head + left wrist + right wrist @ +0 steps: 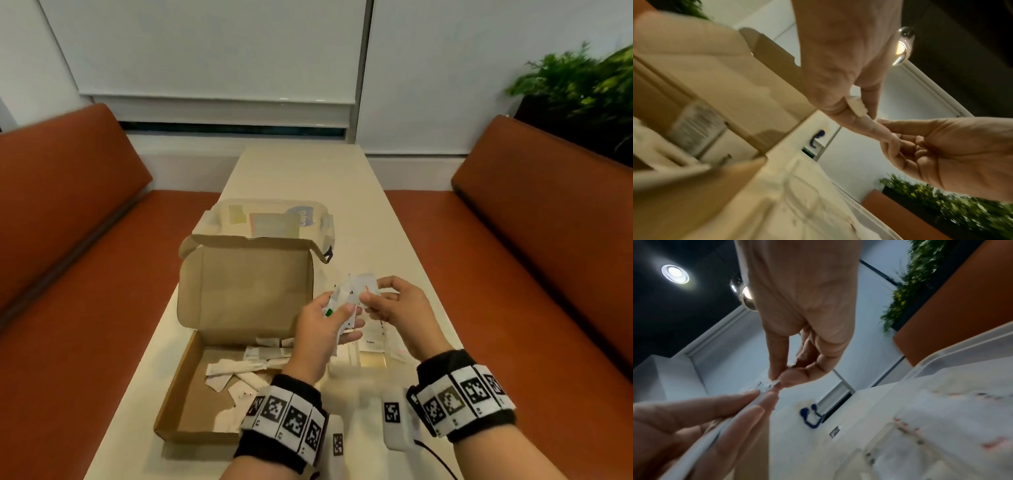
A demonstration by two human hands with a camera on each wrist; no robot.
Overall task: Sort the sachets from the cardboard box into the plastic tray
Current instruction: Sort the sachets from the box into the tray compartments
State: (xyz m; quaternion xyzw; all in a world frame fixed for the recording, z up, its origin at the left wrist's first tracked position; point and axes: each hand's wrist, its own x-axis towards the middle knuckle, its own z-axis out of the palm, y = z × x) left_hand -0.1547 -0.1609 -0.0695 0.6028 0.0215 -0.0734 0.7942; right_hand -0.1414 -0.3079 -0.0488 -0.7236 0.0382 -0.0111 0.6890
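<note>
Above the table my left hand grips a bunch of white sachets, one with a green mark. My right hand pinches the top sachet of that bunch between thumb and forefinger. In the right wrist view the pinch meets the sachet stack held by the left fingers. The open cardboard box lies to the left, lid raised, with several sachets inside. The clear plastic tray sits under the hands and holds some sachets.
A clear lidded plastic container stands behind the box lid. Orange benches flank the narrow cream table. A green plant is at the back right. The tray's rim is close below my right wrist.
</note>
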